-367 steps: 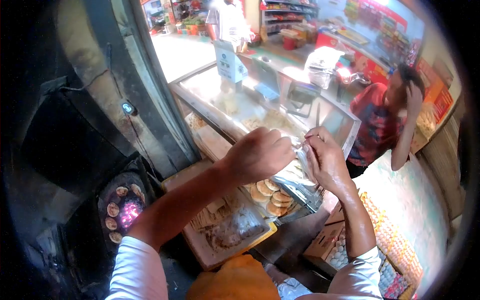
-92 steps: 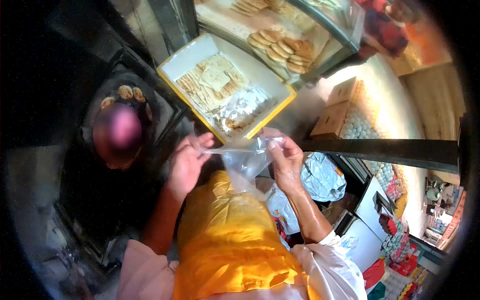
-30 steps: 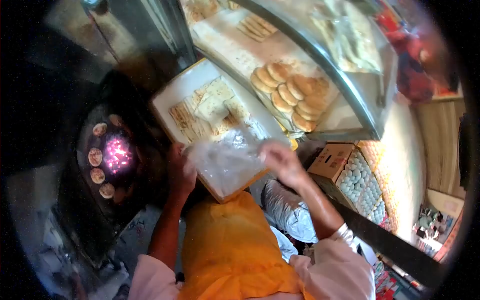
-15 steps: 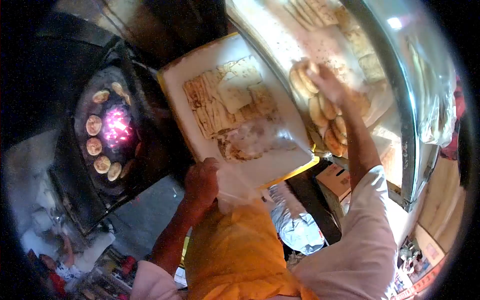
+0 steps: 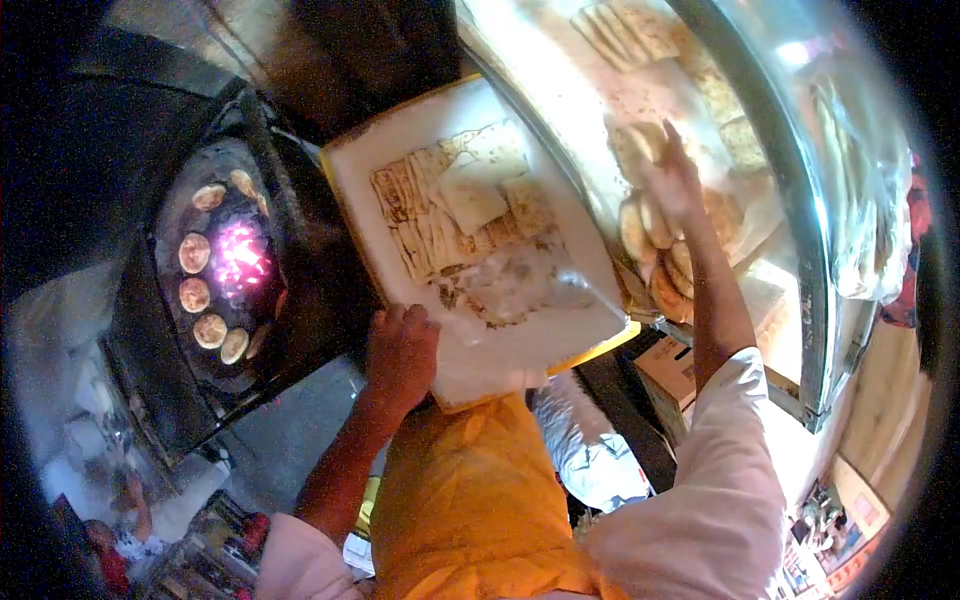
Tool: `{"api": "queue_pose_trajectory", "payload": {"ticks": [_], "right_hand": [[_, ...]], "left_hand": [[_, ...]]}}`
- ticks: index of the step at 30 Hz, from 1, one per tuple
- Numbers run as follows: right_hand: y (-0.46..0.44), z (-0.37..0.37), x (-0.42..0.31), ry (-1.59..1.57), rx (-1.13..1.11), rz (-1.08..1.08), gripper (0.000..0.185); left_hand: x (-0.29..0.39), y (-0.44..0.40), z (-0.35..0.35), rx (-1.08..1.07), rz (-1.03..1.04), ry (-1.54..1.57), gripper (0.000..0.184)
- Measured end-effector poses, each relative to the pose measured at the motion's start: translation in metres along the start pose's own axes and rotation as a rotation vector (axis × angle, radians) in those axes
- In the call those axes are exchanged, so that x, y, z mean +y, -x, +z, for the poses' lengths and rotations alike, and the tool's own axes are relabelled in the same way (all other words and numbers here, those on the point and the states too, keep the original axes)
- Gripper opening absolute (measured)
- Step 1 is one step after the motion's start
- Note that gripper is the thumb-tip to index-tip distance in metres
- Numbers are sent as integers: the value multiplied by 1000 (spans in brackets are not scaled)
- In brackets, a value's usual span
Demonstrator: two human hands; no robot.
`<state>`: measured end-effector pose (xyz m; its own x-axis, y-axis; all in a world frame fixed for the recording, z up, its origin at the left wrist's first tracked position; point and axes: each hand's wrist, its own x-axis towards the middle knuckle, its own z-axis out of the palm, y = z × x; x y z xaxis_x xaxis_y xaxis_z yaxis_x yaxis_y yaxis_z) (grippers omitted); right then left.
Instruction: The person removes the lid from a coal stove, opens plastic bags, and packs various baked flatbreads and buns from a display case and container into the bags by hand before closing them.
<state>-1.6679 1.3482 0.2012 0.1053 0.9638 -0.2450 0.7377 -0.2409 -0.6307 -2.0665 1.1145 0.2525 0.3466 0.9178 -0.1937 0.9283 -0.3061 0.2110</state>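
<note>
My left hand (image 5: 403,350) is closed at the near left corner of a white tray (image 5: 350,160) with a yellow edge. A translucent plastic bag (image 5: 490,368) seems to hang from its fingers over the tray's near side, hard to tell from the white surface. Folded flatbreads (image 5: 425,220) lie in the tray, with a paler square piece on top. My right hand (image 5: 675,180) reaches into a glass-sided display case and is blurred. Its fingers are on light brown bread (image 5: 635,148), just above more oblong loaves (image 5: 640,230).
At left, a dark oven opening holds glowing coals (image 5: 240,258) ringed by several round breads (image 5: 194,294). The case's metal frame (image 5: 800,200) rises at right, with bagged items (image 5: 850,200) beyond. A cardboard box (image 5: 665,365) and a silvery bag (image 5: 595,455) sit below.
My right hand has lifted bread away from the row of loaves, a little up and to the right. The bag at my left hand now spreads flatter against the tray.
</note>
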Motion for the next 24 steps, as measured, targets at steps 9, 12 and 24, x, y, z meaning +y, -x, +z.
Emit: {"api": "queue_pose_trajectory", "payload": {"ticks": [9,12,24], "right_hand": [[-4,13,-3,-342,138,28,75],[39,1,-42,-656,-17,158,71],[280,118,-144,-1804,-441,346,59]], "left_hand": [[0,-8,-28,-129,-289,271,31],[-6,-4,-19,-22,-218,281,36],[-1,25,-43,168,99,628,77]]}}
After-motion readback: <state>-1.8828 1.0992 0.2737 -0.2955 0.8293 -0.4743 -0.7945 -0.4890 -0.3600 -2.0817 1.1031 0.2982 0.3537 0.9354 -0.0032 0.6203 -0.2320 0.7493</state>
